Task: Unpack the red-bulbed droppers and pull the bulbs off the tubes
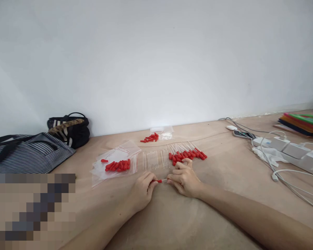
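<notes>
Bulb (159,181) and tube (164,180) meet at lower centre of frame, between the two hands, low over the counter (187,222). Left hand (145,185): fingers and thumb pinch the red bulb, only its end showing. Right hand (184,177): fingertips pinch the thin clear tube, the rest of the fingers curled.

Step in hand, as I judge it: tube being fitted into the bulb's mouth. Move seems to call for both kept in line, bulb firm in the left hand, an even push from the right; too much side force could snap the tube if it is glass.

Stock around: row of droppers (187,155), bulbs on tubes, right of centre, just beyond the right hand. Bare tubes (153,160) laid side by side to its left. Bulb heap (118,165) on flat clear bags (97,171), left of centre; smaller bulb pile (151,138) farther up, beside a clear packet (167,135).

Hard to make out: how deep the tube sits, the join being tiny; tube's far end hidden by right fingers; packet contents too small to tell. Pixelated patch (32,211) masks lower left. Forearms run off the bottom and right; striped bag (33,152) cut by left edge.
</notes>
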Tool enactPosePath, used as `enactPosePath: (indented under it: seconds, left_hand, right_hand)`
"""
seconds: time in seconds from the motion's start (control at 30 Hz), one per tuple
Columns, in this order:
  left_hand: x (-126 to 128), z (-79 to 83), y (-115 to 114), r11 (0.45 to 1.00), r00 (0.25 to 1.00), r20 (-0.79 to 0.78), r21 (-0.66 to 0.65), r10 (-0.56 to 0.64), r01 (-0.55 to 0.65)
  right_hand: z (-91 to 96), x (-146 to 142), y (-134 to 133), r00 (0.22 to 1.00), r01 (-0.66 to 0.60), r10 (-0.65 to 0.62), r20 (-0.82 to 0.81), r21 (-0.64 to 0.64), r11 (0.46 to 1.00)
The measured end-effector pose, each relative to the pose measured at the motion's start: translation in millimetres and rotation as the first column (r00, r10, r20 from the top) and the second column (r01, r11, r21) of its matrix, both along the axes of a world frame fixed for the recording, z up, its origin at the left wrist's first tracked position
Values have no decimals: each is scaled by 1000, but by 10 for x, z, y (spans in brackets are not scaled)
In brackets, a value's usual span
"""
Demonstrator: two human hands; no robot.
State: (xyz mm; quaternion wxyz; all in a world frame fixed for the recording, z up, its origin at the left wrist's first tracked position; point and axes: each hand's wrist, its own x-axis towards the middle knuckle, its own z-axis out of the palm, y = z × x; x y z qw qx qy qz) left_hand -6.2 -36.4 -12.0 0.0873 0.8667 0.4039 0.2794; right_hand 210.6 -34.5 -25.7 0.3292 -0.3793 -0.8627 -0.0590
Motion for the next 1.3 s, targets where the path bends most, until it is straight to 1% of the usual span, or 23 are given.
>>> enactPosePath:
  seconds: [0.13,0.2,0.27,0.33,0.43,0.53,0.63,0.7,0.77,0.87,0.93,1.0,1.07,1.13,1.23,1.3]
  left_hand:
    - [-196,27,1,991,990,33,16,135,-135]
    - [-274,59,18,984,984,45,42,171,-173]
    - [-338,106,71,970,973,77,95,218,-225]
    - [-417,158,162,934,944,125,152,306,-323]
    - [-593,202,332,855,873,181,189,453,-482]
    - [-796,192,465,806,819,192,158,541,-570]
    - [-950,161,526,780,782,175,99,598,-618]
    - [-1005,141,540,769,767,163,65,620,-635]
    - [-1027,122,545,771,767,147,38,625,-636]
    - [-1024,109,544,779,774,126,9,621,-626]
    - [-1009,122,532,772,767,116,13,631,-636]
    - [-983,149,508,752,753,109,57,649,-656]
    - [-938,175,474,731,745,114,145,657,-667]
    - [-870,181,433,726,765,115,252,634,-639]
    - [-737,146,367,753,831,103,372,547,-543]
    - [-648,106,319,786,876,94,403,474,-469]
  right_hand:
    - [-27,157,19,989,142,-143,-38,-6,990]
    - [-47,179,19,984,170,-170,-58,-1,985]
    - [-62,146,20,982,171,-170,-78,6,985]
    - [-56,73,38,981,179,-177,-81,15,984]
    - [6,-82,129,968,244,-242,-72,16,970]
    - [97,-278,299,937,345,-347,-46,-38,938]
    - [156,-477,485,900,435,-430,70,-95,895]
    - [166,-580,580,875,478,-460,153,-116,871]
    - [161,-650,637,860,498,-471,197,-126,858]
    - [149,-708,654,856,504,-471,214,-135,853]
    - [145,-730,638,857,500,-464,226,-142,854]
    - [142,-749,615,863,486,-447,236,-146,862]
    - [136,-766,597,870,470,-429,243,-149,870]
    - [124,-780,581,873,464,-422,246,-151,873]
    - [113,-779,548,878,457,-416,236,-156,876]
    - [126,-738,516,889,439,-403,215,-160,884]
